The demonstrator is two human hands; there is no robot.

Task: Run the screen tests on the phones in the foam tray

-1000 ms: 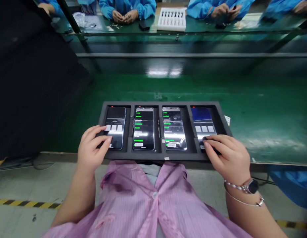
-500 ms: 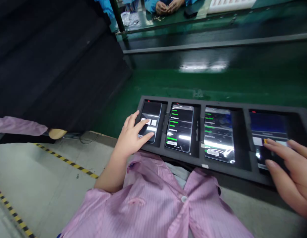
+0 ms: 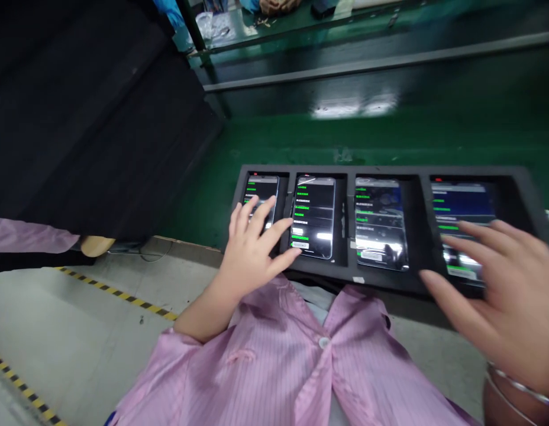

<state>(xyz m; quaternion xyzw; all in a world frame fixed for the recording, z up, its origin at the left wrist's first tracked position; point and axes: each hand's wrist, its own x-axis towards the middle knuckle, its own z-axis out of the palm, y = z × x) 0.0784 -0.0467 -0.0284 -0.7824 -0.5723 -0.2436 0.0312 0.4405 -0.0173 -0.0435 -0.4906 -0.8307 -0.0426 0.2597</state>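
**Spread wide, one at each end of the row**

Nearest, at the bottom of the frame, is the person's pink striped smock (image 3: 274,361). Just above it, the left hand (image 3: 252,251) sits left of centre, and the blurred right hand (image 3: 491,296) sits at lower right. The hands are well apart, both open with fingers spread, gripping nothing. They reach over a black foam tray (image 3: 381,170), its long axis running across the frame, with four smartphones in separate compartments, each phone's long axis pointing away from the person. The left hand covers the lower part of the leftmost phone (image 3: 261,192), its thumb by the second phone (image 3: 314,216). The right hand is over the rightmost phone (image 3: 465,207). Whether fingertips touch glass cannot be told. The third phone (image 3: 381,225) lies clear of both. Beyond spreads a green bench mat (image 3: 390,139).
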